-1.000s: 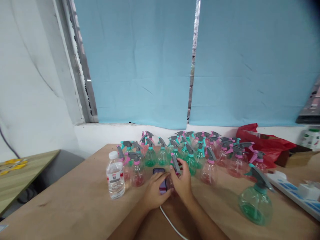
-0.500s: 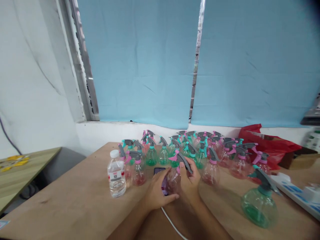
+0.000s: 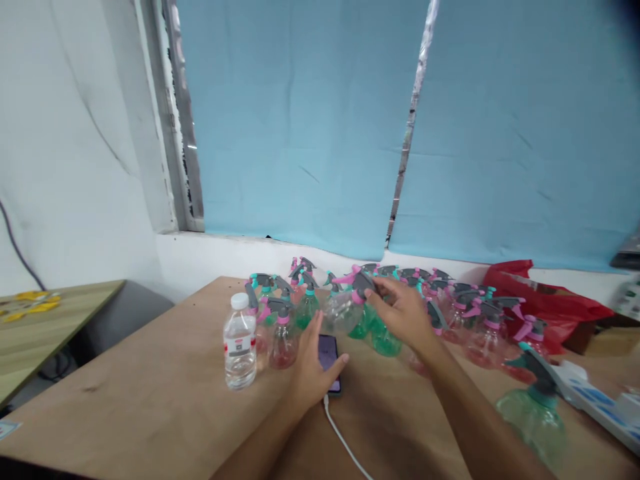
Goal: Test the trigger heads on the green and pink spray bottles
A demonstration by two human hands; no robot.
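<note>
While your right hand (image 3: 404, 313) gripped a round-bellied, clear plastic spray bottle (image 3: 341, 313), tilted before glossy green-tinted bottles (image 3: 385, 341), your left hand (image 3: 309, 375) stood loosely open beside a flat phone (image 3: 327, 353).

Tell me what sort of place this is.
Probably a small indoor workroom, though it could be a storeroom: many similar spray bottles crowd a plain wooden table, a power strip lies at the right, and blue sheeting hangs behind.
</note>
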